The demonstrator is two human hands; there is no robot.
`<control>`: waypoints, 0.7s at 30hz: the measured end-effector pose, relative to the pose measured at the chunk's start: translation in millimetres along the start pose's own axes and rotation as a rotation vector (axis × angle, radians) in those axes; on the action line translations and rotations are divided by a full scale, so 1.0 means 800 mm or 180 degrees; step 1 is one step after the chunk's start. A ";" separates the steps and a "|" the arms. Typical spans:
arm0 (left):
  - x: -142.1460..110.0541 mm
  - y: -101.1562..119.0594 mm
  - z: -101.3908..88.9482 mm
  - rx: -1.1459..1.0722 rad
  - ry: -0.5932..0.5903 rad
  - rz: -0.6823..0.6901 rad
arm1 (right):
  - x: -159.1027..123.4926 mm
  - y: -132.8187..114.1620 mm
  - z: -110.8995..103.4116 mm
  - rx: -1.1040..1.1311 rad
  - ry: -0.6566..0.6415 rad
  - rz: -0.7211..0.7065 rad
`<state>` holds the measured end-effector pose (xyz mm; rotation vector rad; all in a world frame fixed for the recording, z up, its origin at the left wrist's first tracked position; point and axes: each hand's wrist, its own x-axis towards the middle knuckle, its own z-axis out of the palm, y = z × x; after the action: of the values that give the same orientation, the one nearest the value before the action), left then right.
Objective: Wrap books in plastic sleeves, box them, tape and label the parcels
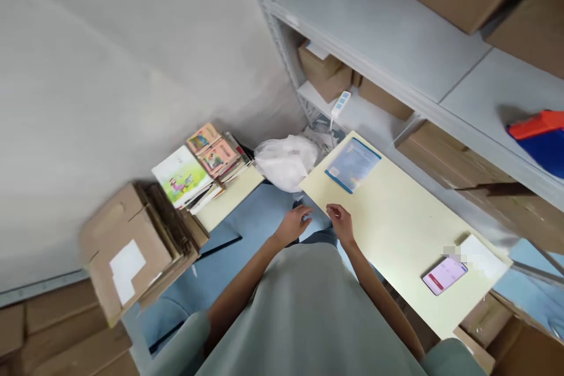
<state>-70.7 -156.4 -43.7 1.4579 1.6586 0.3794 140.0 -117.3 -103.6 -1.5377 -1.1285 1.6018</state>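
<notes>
My left hand (294, 225) hangs in front of my body over the floor gap between two tables, its fingers loosely bent and apart, with nothing in it. Close by on the right, my right hand (341, 223) is at the near edge of the cream table (392, 223). Its fingers curl a little and hold nothing that I can see; whether it touches the edge I cannot tell. On that table lie a clear plastic folder with blue edges (353, 164) and, farther right, a lit phone (445, 275) next to a white sheet (482, 255).
Piled books (183, 177) lie on a second table (233, 197) at left, beside flattened cardboard boxes (127, 241). A white plastic bag (286, 161) sits between the tables. Grey shelves (374, 23) with cartons rise behind, holding a power strip (341, 104) and a red and blue object (540, 138).
</notes>
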 end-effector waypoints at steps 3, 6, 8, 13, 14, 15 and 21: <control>-0.037 -0.018 -0.029 -0.0242 0.0433 -0.0147 | -0.008 -0.013 0.028 -0.0119 -0.0119 -0.0084; -0.073 -0.046 -0.061 -0.0504 0.0741 -0.0154 | -0.023 -0.031 0.058 -0.0195 -0.0204 -0.0173; -0.099 -0.070 -0.082 -0.0641 0.0891 -0.0109 | -0.039 -0.042 0.081 -0.0226 -0.0259 -0.0271; -0.187 -0.151 -0.136 -0.0811 0.1255 -0.0107 | -0.097 -0.062 0.161 -0.0292 -0.0343 -0.0640; -0.208 -0.171 -0.148 -0.0817 0.1326 -0.0120 | -0.110 -0.064 0.181 -0.0296 -0.0375 -0.0686; -0.232 -0.192 -0.160 -0.0802 0.1405 -0.0132 | -0.123 -0.066 0.202 -0.0305 -0.0414 -0.0716; -0.385 -0.339 -0.228 -0.0229 0.2002 -0.0465 | -0.200 -0.068 0.336 -0.0614 -0.0745 -0.0788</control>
<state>-404.8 -454.2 -8.5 1.2186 2.1987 0.8704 -113.9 -276.7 0.7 -1.2874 -1.5760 1.5674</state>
